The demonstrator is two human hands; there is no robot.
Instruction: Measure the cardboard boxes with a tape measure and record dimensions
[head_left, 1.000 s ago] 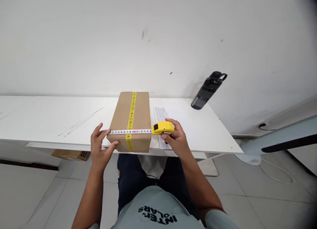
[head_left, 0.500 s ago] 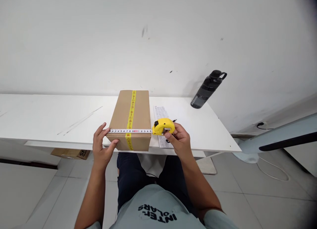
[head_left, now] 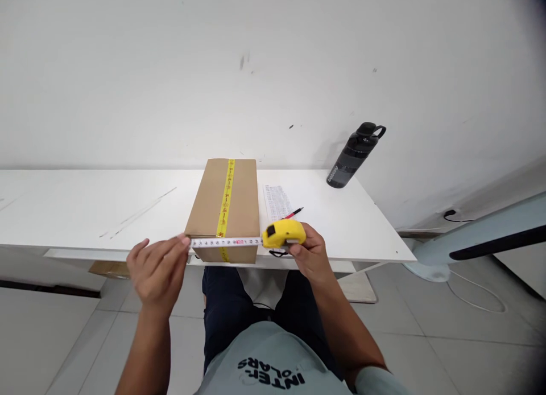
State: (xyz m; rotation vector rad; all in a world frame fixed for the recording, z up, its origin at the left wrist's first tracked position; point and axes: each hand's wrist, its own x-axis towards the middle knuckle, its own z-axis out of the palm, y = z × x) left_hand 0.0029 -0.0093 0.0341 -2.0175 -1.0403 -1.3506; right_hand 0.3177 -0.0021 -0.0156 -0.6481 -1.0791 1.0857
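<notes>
A closed cardboard box (head_left: 244, 201) with a yellow printed tape strip (head_left: 226, 198) along its top stands at the table's front edge. My right hand (head_left: 313, 252) grips a yellow tape measure (head_left: 285, 233) just right of the box. Its white blade (head_left: 213, 243) is drawn out to the left across the box's near side, close to the top edge. At the box's left front corner, my left hand (head_left: 160, 270) pinches the blade's free end between thumb and fingers. Whether the blade touches the box I cannot tell.
On the white table (head_left: 106, 196), a printed sheet (head_left: 275, 198) and a red-and-black pen (head_left: 293, 213) lie right of the box. A dark bottle (head_left: 352, 159) stands near the wall. Below the table's left side is another cardboard box (head_left: 110, 268).
The blade has shifted from the box top to its near side, tilting as it moved. My left hand has turned over to pinch its end; my right hand has lowered the tape measure slightly.
</notes>
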